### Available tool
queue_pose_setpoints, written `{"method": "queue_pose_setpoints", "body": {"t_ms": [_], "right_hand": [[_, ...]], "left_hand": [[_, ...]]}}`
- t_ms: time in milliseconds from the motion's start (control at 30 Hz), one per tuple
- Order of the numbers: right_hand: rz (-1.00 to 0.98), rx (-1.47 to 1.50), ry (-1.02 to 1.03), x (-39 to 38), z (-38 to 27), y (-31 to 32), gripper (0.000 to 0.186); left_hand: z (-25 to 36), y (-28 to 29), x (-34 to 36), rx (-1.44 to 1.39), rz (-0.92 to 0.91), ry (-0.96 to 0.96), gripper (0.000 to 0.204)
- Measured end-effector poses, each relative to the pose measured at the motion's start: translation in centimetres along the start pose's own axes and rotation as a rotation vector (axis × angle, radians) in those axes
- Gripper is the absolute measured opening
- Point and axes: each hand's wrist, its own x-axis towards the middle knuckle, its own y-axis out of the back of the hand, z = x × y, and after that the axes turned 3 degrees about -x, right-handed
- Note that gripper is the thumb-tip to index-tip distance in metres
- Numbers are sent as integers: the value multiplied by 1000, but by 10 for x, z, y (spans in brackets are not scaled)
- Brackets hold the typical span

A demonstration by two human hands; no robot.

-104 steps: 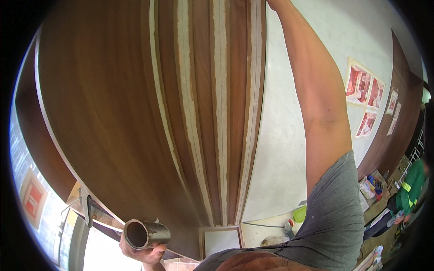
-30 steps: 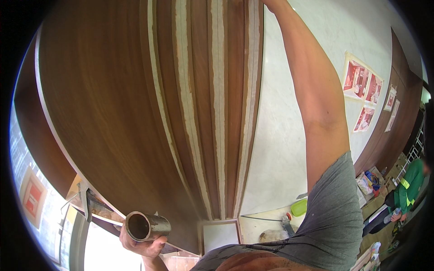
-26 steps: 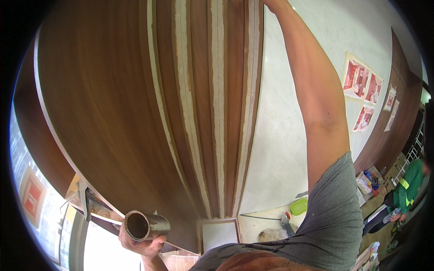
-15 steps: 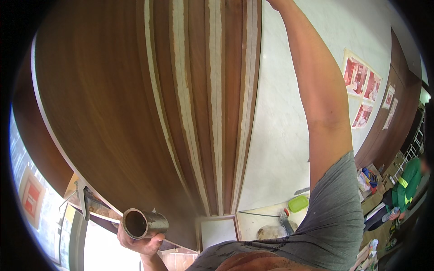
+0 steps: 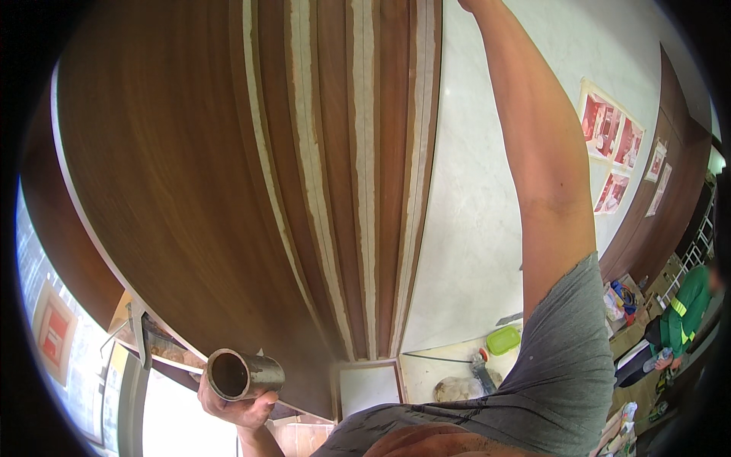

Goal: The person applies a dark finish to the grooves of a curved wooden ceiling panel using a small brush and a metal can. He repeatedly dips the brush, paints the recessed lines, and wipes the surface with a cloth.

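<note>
At the lower left, my left hand [image 5: 242,411] wraps round a brown-grey, smeared cylindrical can [image 5: 266,375]. Its open mouth faces me, and the inside looks dark. My right arm [image 5: 544,152] stretches up along the white marbled wall panel [image 5: 464,228]. Only the base of my right hand [image 5: 468,4] shows at the top edge, so its fingers and anything in them are out of sight. Left of that arm rise brown wood strips [image 5: 331,137] with pale, rough-edged bands [image 5: 364,152] running between them. A broad brown wood panel [image 5: 167,175] fills the left side.
Below the wall panel lie a green plastic tray [image 5: 502,341], a tool with a grey body [image 5: 481,375] and a crumpled pale lump [image 5: 457,390]. Printed pictures [image 5: 609,148] are taped to the wall at right. A person in a green jacket [image 5: 685,312] stands far right, near boxes and a ladder [image 5: 697,244].
My right arm has shifted slightly to the right at the top edge. My left hand keeps the can in almost the same place.
</note>
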Motion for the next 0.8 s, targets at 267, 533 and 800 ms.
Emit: {"method": "queue_pose_setpoints", "body": {"t_ms": [267,533,800], "right_hand": [[40,-60,50,1,0,-1,35],[120,17,142,-3,6,-8,37],[78,-169,150,-7,11,-9,33]], "left_hand": [[-6,-1,-4,-2,25,-25,92],[-2,-2,-2,-46,36,-23,92],[11,0,8,-39,-27,4,88]]}}
